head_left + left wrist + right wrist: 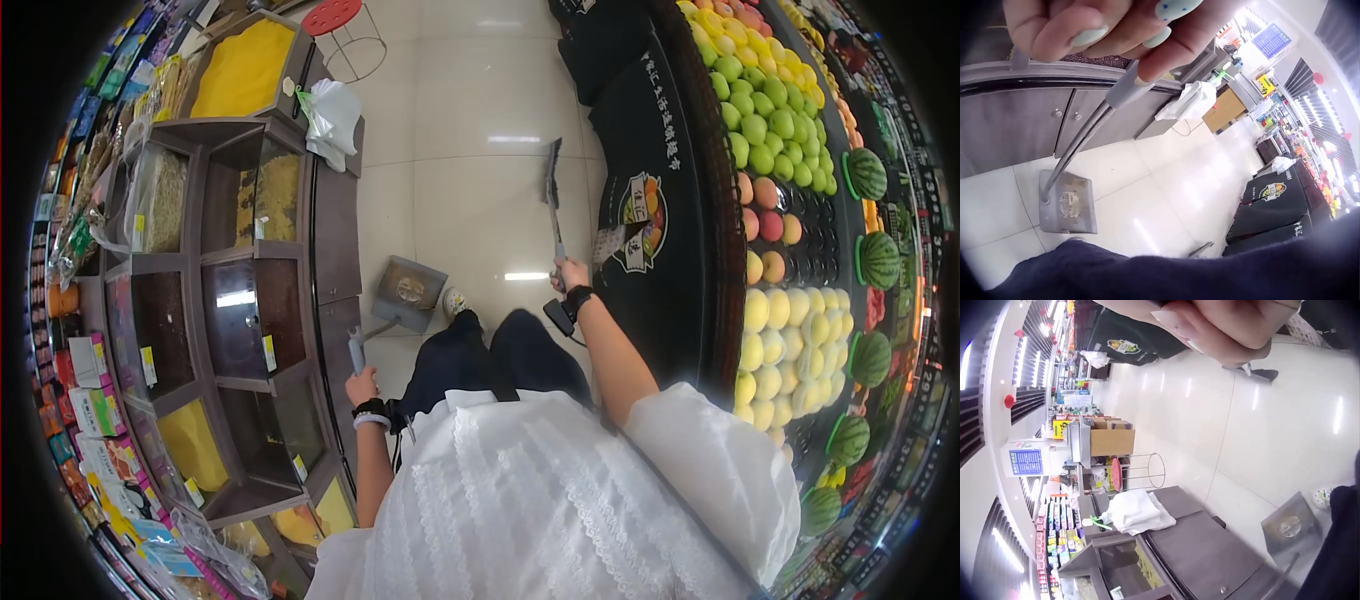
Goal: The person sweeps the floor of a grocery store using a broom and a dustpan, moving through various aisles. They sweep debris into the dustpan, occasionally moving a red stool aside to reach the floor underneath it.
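Note:
My left hand (362, 386) grips the upright handle of a grey long-handled dustpan (424, 284). The pan sits on the tiles left of my shoe, with some debris in it. In the left wrist view, curled fingers (1169, 37) wrap the handle's grey end above the dustpan (1089, 220). My right hand (571, 274) holds a broom (552, 185) by its grey handle, the dark head reaching forward along the aisle floor. The right wrist view shows the curled right hand (1222, 328) close up, with the broom head (1265, 375) beyond it; most of the handle is hidden there.
Bins of dry goods over grey cabinets (337, 240) line the left side. A white plastic bag (332, 118) hangs at their corner, near a red stool (331, 15). Along the right runs a black-draped fruit stand (640, 300) bearing apples and other fruit. Pale tiled floor (470, 110) stretches between.

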The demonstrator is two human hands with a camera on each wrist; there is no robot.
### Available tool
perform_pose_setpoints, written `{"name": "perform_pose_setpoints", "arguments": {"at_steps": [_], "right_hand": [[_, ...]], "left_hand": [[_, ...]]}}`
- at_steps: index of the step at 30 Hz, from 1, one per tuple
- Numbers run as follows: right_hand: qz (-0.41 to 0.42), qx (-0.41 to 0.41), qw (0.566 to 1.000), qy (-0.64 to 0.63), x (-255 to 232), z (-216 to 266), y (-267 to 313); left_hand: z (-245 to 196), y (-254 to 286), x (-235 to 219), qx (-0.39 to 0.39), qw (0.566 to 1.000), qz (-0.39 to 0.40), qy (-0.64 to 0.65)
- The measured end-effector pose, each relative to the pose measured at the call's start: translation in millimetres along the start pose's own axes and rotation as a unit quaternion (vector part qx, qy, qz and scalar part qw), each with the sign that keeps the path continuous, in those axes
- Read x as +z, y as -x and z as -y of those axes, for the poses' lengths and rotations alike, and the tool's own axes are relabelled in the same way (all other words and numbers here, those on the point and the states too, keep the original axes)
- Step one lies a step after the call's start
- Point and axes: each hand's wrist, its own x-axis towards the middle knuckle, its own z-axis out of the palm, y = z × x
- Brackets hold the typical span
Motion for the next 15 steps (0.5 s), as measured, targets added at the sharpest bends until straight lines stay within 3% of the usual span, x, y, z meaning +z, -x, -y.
{"name": "perform_pose_setpoints", "arguments": {"at_steps": [6, 10, 12, 13, 15], "right_hand": [[-0.034, -0.017, 0.999, 0.012, 23.2, 68.7, -74.8], [-0.047, -0.034, 0.993, 0.104, 24.5, 129.5, -138.2], [-0.035, -0.062, 0.982, 0.175, 25.8, 165.7, -172.3], [-0.027, -0.059, 0.978, 0.197, 26.9, 184.6, -190.1], [-0.01, -0.042, 0.969, 0.243, 35.2, 218.4, -226.4]], "left_hand": [[-28.7, -13.3, 14.5, -0.018, 0.999, -0.01, -0.03], [-25.8, -17.5, 29.1, -0.057, 0.997, -0.046, -0.019], [-26.2, -16.1, 37.6, 0.012, 0.994, -0.076, -0.08], [-37.6, -7.3, 41.3, -0.06, 0.993, -0.082, -0.058], [-56.2, 9.7, 49.7, -0.089, 0.989, -0.107, -0.053]]}}
